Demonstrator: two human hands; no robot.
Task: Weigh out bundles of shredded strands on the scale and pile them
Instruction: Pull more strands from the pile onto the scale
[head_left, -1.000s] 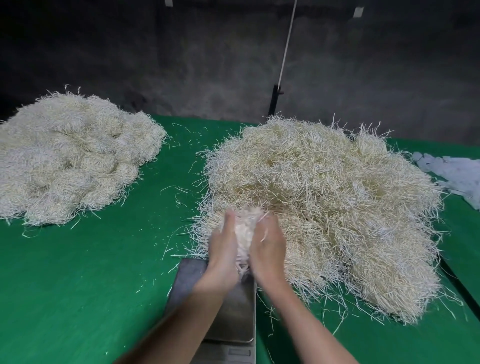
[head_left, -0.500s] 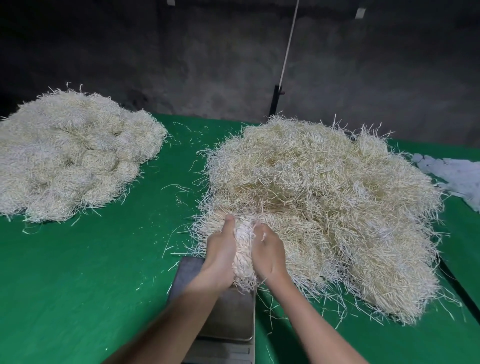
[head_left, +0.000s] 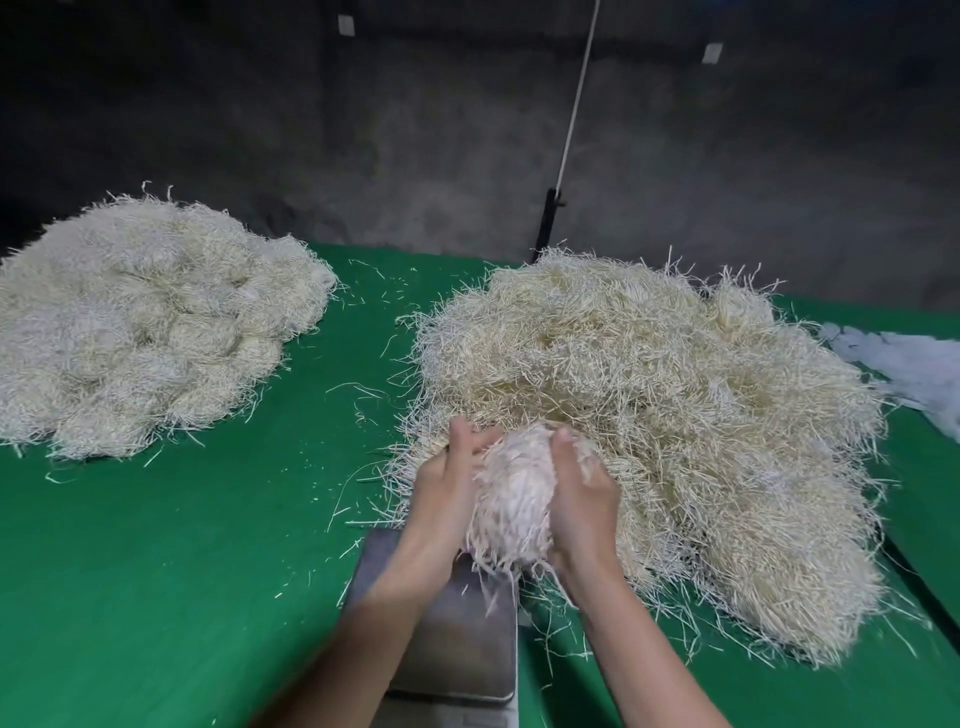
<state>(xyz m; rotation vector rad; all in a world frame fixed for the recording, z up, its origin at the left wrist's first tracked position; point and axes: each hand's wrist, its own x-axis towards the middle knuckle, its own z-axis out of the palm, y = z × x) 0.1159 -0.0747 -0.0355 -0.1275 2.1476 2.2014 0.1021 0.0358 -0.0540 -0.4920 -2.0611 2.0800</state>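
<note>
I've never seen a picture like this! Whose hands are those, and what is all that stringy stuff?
The camera sits on a person's head and looks down, so you see their own two hands. The left hand and right hand hold a bundle of pale shredded strands between them, just above a flat metal scale. Behind it lies a big loose heap of strands; on the left is another pile. Everything rests on a green table.

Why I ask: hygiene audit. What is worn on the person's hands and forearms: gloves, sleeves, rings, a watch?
Nothing worn shows. The left hand and right hand are bare, with no gloves and no rings visible. The left forearm and right forearm are uncovered down to the frame's lower edge: no sleeve, watch or bracelet in view.
</note>
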